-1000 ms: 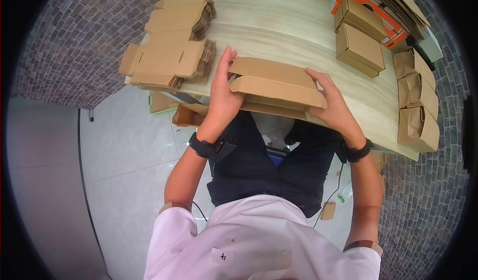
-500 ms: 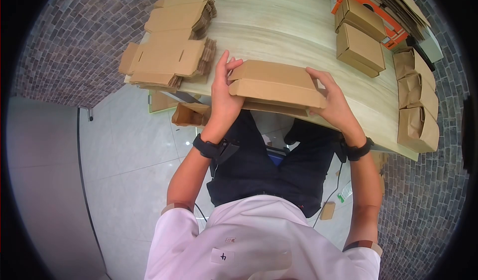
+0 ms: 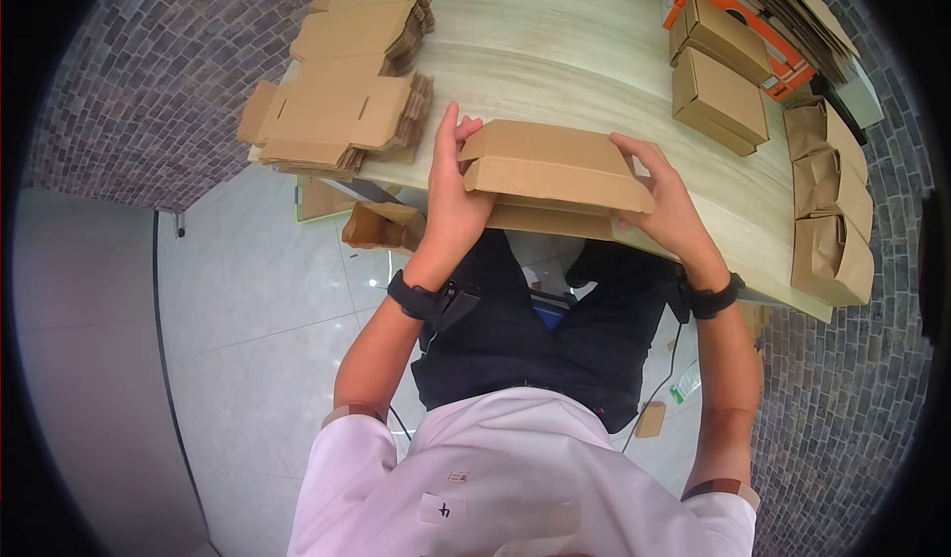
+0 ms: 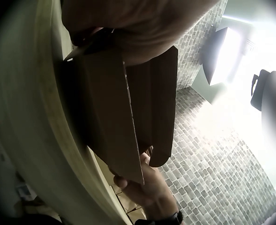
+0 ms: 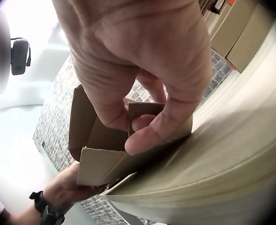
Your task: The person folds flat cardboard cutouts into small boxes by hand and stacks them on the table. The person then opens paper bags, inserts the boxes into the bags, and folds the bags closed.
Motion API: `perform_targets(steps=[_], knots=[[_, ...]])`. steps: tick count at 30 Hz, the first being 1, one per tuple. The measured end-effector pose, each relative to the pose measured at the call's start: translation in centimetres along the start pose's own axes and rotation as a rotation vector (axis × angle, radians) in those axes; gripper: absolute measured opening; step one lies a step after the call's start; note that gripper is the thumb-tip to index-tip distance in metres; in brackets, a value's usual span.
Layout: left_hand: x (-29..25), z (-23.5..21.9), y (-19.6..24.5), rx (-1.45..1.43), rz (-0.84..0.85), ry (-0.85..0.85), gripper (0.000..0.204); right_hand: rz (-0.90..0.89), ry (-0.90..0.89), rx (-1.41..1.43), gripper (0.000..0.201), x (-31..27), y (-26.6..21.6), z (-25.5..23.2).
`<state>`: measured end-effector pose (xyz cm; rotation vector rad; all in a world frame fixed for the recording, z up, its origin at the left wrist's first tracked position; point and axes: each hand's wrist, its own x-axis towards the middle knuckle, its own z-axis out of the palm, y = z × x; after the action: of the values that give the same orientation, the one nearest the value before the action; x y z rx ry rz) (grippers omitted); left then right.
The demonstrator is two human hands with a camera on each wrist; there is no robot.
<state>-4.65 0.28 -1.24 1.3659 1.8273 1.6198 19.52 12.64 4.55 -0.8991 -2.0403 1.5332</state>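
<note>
A partly folded brown cardboard box lies at the table's near edge in the head view, its long side toward the person. The left hand grips its left end. Around the right end curl the fingers of the right hand. In the right wrist view, the right hand pinches a small end flap between thumb and fingers. The left wrist view shows the box's open side with raised flaps; the left hand is at its upper end, fingertips mostly hidden.
Flat cardboard blanks are stacked at the table's left. Two closed boxes stand at the right, beside an orange box. Several brown paper bags line the right edge. An open brown bag sits below the left edge.
The long upper panel of the box has tilted, showing more of its face. The left hand has shifted slightly; the right hand has barely moved.
</note>
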Motion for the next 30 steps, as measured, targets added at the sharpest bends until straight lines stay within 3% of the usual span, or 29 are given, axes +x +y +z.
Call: perform_targets(steps=[4,9,14,17,19,27,30], knots=[[0.2,-0.1,-0.3,-0.052,0.072,-0.017,0.1,-0.102,0.001,-0.058,0.074,0.2,1.2,-0.3],[-0.1,0.5,-0.2,-0.101,-0.006,0.022,0.096,0.052,0.023,0.007,0.069,0.3,-0.5,0.2],[0.2,0.4,-1.2,-0.016,0.041,0.035,0.087,0.043,0.027,0.015,0.065,0.4,-0.3,0.2],[0.3,0.0,0.0,-0.072,-0.065,0.036,0.08,0.039,0.041,0.029,0.062,0.7,0.4,0.2],[0.4,-0.2,0.5,-0.289,-0.202,0.025,0.074,0.031,0.058,0.056,0.061,0.7,0.3,0.2],[0.5,0.1,0.0,-0.269,-0.176,0.048,0.068,0.128,0.036,0.071,0.059,0.7,-0.2,0.2],[0.5,0.2,-1.1,-0.219,-0.168,0.021,0.064,0.06,0.065,0.087,0.059,0.7,0.4,0.6]])
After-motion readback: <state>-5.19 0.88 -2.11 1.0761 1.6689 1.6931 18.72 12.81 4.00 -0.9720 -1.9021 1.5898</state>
